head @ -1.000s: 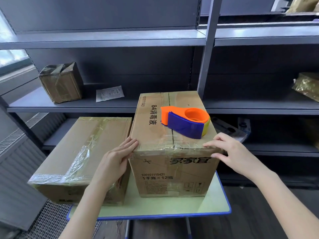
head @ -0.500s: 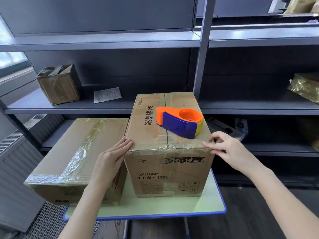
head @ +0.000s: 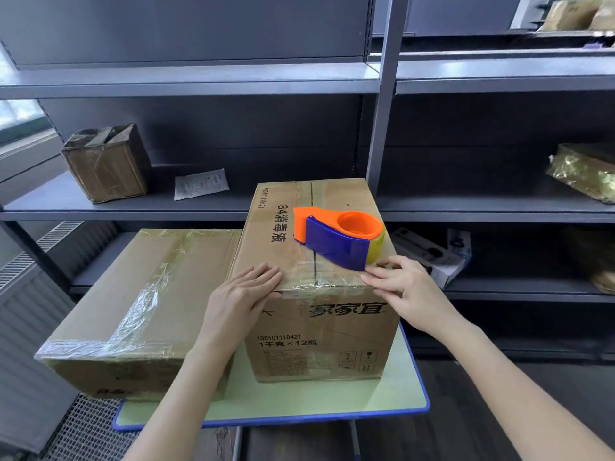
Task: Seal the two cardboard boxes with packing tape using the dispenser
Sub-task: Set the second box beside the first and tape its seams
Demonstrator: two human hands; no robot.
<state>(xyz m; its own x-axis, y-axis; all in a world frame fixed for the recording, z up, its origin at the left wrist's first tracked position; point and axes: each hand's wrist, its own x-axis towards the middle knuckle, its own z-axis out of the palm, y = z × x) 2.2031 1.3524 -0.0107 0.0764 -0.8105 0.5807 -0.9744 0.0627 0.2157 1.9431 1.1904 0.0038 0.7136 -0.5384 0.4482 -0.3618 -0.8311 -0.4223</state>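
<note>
Over the bench (head: 392,390), left hand (head: 241,294) and right hand (head: 401,287) are pressing straight fingers on the tall box (head: 316,347), risking knocking the dispenser (head: 336,242) just beyond.

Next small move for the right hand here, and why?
Probably curl the right hand round the tape dispenser and lift it. It sits ungripped on the taller box, the right fingertips lie at its near end, and the left hand rests flat on the box's near top edge, steadying it.
</note>
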